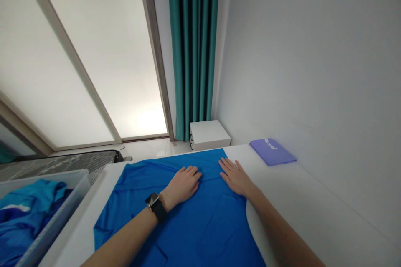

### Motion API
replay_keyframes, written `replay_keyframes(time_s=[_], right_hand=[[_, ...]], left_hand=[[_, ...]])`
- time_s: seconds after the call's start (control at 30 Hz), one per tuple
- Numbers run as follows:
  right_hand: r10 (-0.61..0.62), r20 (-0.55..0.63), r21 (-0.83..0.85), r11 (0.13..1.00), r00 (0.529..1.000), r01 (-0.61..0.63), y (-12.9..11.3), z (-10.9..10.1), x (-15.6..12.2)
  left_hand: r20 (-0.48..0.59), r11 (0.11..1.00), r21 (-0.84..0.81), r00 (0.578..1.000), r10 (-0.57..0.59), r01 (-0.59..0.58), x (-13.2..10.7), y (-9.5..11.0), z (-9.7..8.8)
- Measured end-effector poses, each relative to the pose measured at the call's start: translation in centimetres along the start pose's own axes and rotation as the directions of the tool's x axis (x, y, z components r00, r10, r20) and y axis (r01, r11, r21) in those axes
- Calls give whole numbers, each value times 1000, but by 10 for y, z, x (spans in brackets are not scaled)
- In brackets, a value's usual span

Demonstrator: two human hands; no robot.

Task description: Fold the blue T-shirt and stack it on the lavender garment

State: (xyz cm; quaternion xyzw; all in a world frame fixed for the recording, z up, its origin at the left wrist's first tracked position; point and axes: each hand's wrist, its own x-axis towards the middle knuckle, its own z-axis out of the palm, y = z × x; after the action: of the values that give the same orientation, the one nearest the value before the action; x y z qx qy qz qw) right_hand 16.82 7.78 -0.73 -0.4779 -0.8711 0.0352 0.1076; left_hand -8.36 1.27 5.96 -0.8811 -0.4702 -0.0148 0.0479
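Note:
A bright blue garment point(188, 225) lies spread flat on a white table point(313, 208). My left hand point(183, 184) rests palm down on the cloth near its far edge, fingers loosely curved and holding nothing; a black watch sits on that wrist. My right hand point(234, 175) lies flat on the cloth just to the right, fingers stretched out and apart. The two hands are a short gap apart, both pressing the fabric.
A folded purple item point(272, 151) lies at the table's far right, by the wall. A clear plastic bin point(56, 212) with more blue clothes stands at the left. Beyond the table are a small white cabinet point(209, 134), a teal curtain point(192, 50) and a dark suitcase point(62, 162).

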Motion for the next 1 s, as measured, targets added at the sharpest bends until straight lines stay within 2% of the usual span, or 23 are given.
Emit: replay_keyframes(time_s=[0.13,0.23,0.37,0.53,0.63,0.7,0.87,1.0], right_hand=[[-58,-99,-8,998,993,58,-7,-7,5],[-101,-103,10,995,990,103,-20,-13,9],[-189,-40,58,980,981,191,-46,-18,13],[-330,-64,143,931,942,336,-89,-24,32],[-421,-90,180,885,903,430,-122,-28,50],[-472,-95,199,854,877,481,-147,-27,62],[-546,-73,243,802,834,546,-211,-15,87],[-577,-78,233,782,813,578,-254,0,106]], left_hand=[[-16,998,-44,999,-40,40,-11,-5,-7],[-24,995,-66,996,-83,81,-24,-14,-10],[-56,984,-86,985,-162,156,-49,-33,-13],[-84,937,-147,940,-331,317,-92,-62,-17],[-123,882,-204,883,-453,424,-120,-81,-16],[-165,839,-240,831,-532,489,-140,-95,-13],[-309,721,-397,657,-688,568,-180,-122,6],[-378,649,-482,529,-760,589,-194,-131,24]])
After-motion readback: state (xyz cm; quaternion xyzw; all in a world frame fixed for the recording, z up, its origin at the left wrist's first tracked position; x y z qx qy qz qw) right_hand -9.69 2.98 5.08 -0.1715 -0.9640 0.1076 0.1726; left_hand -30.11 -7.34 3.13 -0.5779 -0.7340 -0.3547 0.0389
